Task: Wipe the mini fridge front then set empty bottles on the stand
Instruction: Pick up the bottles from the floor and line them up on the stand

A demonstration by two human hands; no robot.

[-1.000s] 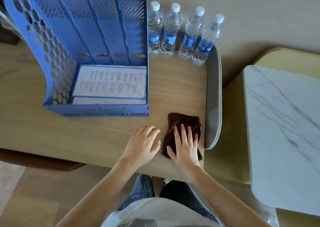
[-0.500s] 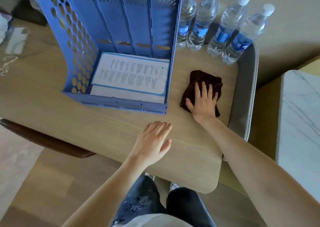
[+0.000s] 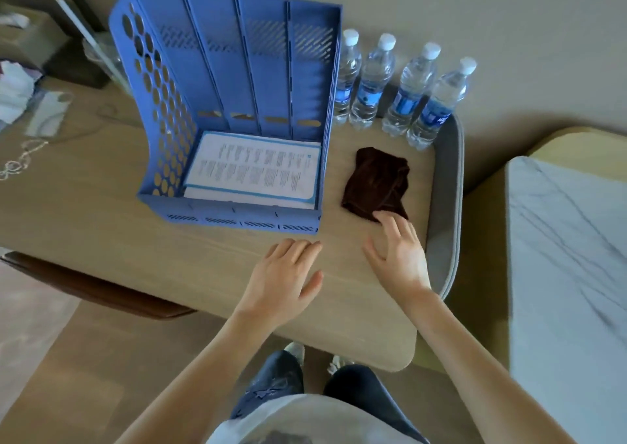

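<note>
A dark brown cloth (image 3: 376,183) lies crumpled on the wooden tabletop (image 3: 101,226), to the right of a blue file rack (image 3: 237,80). My right hand (image 3: 397,253) is open just below the cloth, its fingertips at the cloth's near corner, holding nothing. My left hand (image 3: 285,280) rests flat and open on the wood, near the rack's front edge. Several clear water bottles (image 3: 403,94) with white caps and blue labels stand in a row against the wall, behind the cloth. No fridge is in view.
A printed sheet (image 3: 254,168) lies in the rack's base. A grey padded edge (image 3: 448,206) borders the table's right end. A white marble surface (image 3: 570,274) sits to the right. Tissues and a chain (image 3: 20,162) lie at the far left.
My right hand pushed the cloth away toward the bottles, then pulled back off it, leaving it lying there. My left hand stayed flat on the table.
</note>
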